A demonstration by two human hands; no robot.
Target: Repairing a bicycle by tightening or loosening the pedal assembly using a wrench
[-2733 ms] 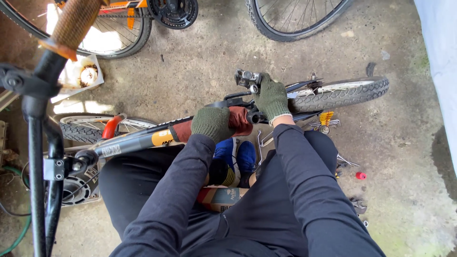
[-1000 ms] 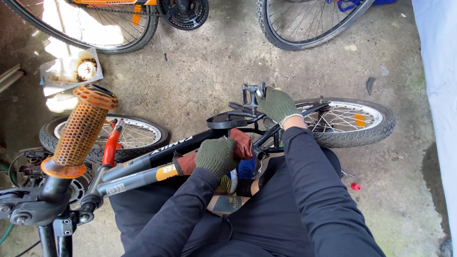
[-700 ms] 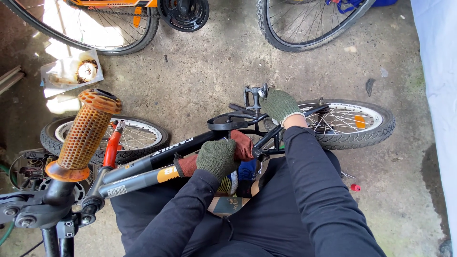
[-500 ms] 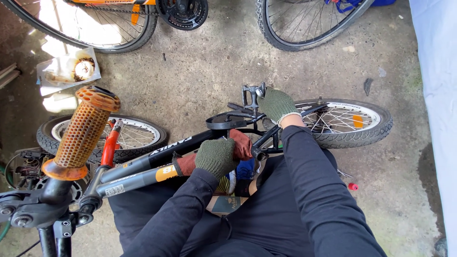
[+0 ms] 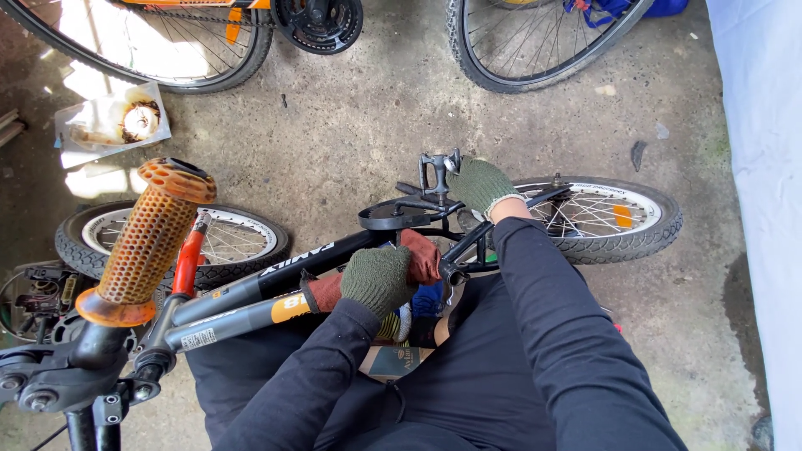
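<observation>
On bike frame [image 5: 276, 280], 2 gloved hands [image 5: 378, 277]

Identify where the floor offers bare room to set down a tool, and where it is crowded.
Bare concrete floor lies between the two big wheels above and the small bike's pedal; another patch right of the rear wheel. Crowded: around the gloved left hand, right hand and front wheel.

Left hand [image 5: 378, 281] curled (gloved), right hand [image 5: 483, 186] reaching forward, fingers bent
</observation>
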